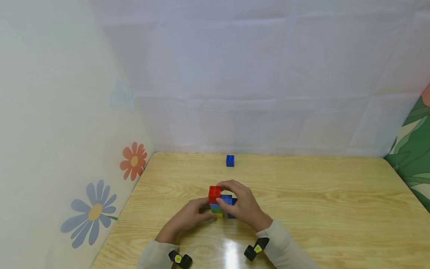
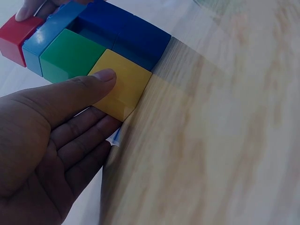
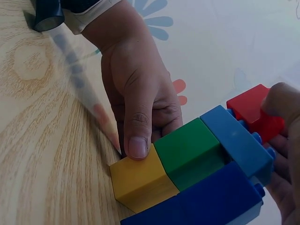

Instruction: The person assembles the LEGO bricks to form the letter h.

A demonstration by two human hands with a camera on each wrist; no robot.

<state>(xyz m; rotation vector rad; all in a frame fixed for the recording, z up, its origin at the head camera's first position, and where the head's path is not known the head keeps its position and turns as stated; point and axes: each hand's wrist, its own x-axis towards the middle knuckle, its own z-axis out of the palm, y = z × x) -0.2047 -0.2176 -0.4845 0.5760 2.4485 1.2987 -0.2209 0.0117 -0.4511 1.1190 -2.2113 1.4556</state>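
Observation:
My left hand (image 1: 189, 216) holds the yellow block (image 2: 129, 82) at the foot of a toy-block stack, its thumb against one face and its fingers behind. Above the yellow comes a green block (image 3: 187, 147), then a longer light blue block (image 3: 234, 140) lying across the top. Dark blue blocks (image 2: 140, 40) stand beside the yellow and green, under the light blue block's other end. A red block (image 1: 214, 195) sits on the light blue one at the left end of the stack. With thumb and fingers, my right hand (image 1: 245, 205) pinches this red block.
The stack stands on a wood-grain table (image 1: 322, 194). Farther back, near the table's rear edge, is a separate small blue block (image 1: 230, 161). A white sheet (image 1: 255, 82) hangs behind, and a wall with painted flowers (image 1: 95, 212) borders the left side.

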